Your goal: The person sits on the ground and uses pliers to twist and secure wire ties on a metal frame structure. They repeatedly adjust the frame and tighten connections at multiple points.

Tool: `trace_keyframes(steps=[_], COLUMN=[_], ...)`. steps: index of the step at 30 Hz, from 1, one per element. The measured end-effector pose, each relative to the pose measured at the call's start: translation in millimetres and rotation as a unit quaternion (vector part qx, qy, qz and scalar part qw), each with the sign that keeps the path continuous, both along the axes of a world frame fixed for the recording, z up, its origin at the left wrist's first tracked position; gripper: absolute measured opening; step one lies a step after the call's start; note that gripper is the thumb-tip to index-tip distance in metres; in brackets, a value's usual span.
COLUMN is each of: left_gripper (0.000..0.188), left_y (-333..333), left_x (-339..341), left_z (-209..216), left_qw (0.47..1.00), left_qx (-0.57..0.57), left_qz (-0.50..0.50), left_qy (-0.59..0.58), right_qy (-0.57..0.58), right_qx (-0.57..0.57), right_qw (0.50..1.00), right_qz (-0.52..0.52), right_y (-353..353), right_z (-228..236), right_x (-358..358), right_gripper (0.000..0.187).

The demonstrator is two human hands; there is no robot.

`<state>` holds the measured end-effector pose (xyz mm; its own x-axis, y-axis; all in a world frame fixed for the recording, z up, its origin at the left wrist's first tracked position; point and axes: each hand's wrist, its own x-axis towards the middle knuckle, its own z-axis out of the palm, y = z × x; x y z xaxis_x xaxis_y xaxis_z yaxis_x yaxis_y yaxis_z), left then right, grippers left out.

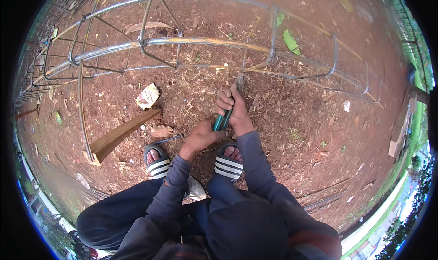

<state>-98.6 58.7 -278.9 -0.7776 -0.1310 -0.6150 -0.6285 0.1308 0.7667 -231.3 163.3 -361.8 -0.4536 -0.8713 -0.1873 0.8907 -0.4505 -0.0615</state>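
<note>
My right hand (237, 108) is closed around the upper part of a pair of pincers with green handles (222, 120). Its metal head (240, 79) points away from me, close to the lower bar of a steel rebar cage (191, 41). Whether the jaws grip a tie wire there is too small to tell. Lower down, my left hand (201, 137) is closed about the handle ends, its fingers partly hidden. The cage runs across in front of me, long bars joined by bent stirrups (142, 31).
A wooden board (123, 134) lies left of my feet, beside an upright steel rod (82, 109). A crumpled yellowish wrapper (148, 96) and green leaves (291, 42) lie on reddish soil. My sandals (228, 164) are below the hands. More rods (324, 200) lie at the right.
</note>
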Motion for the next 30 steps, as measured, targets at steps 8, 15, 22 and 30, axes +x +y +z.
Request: trace_keyframes(steps=[8, 15, 22, 30], left_gripper=[0.042, 0.049, 0.044, 0.028], left_y=[9.0, 34.0, -12.9, 64.5], left_x=[4.6, -11.7, -33.5, -0.9], left_z=[-32.6, 9.8, 44.3, -61.8], left_qw=[0.977, 0.909, 0.953, 0.692], left_qx=[0.182, -0.408, 0.222, 0.694], left_qz=[0.108, 0.017, -0.087, 0.191], left_qy=[-0.036, -0.084, -0.185, 0.045], right_qy=[-0.091, 0.071, -0.08, -0.096], right_qx=[-0.034, 0.387, -0.315, -0.355], right_qw=[0.994, 0.919, 0.946, 0.927], right_qz=[-0.042, -0.012, -0.007, 0.072], right_y=[-1.7, -15.2, -7.0, 5.2], right_z=[1.8, 38.0, -2.3, -23.9], right_x=[4.2, 15.5, 9.4, 1.6], right_gripper=[0.042, 0.03, 0.036, 0.03])
